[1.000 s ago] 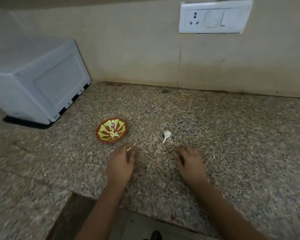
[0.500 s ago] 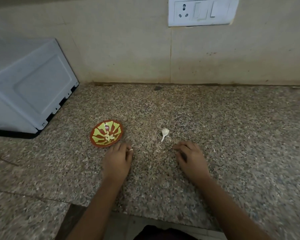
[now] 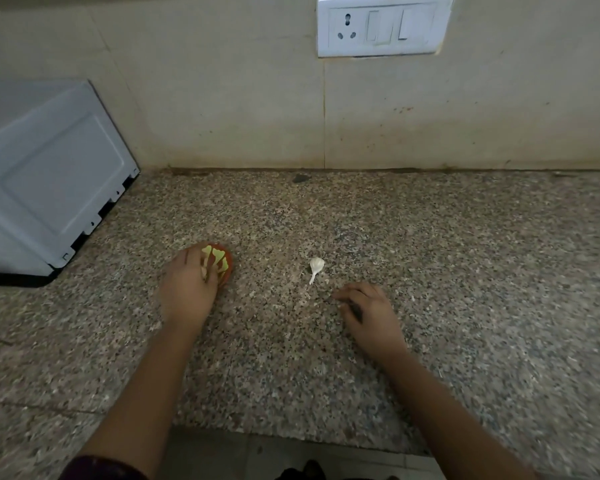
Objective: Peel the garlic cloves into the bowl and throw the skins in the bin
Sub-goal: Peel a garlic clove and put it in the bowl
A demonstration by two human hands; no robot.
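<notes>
Holding the left hand (image 3: 187,292) over the small round red bowl with yellow pattern (image 3: 220,263) on the speckled granite worktop (image 3: 465,271), covering the bowl's left half, too blurred to tell whether pinching anything or spread. Resting the right hand (image 3: 368,310) well right of the bowl, fingers (image 3: 352,291) loosely curled and gripping nothing, with a white garlic clove (image 3: 316,265) with a thin tail lying between bowl and that hand, just clear of it. Left of the bowl, a pale grey metal appliance box (image 3: 49,185); behind it and to the right, a white wall socket plate (image 3: 381,26).
</notes>
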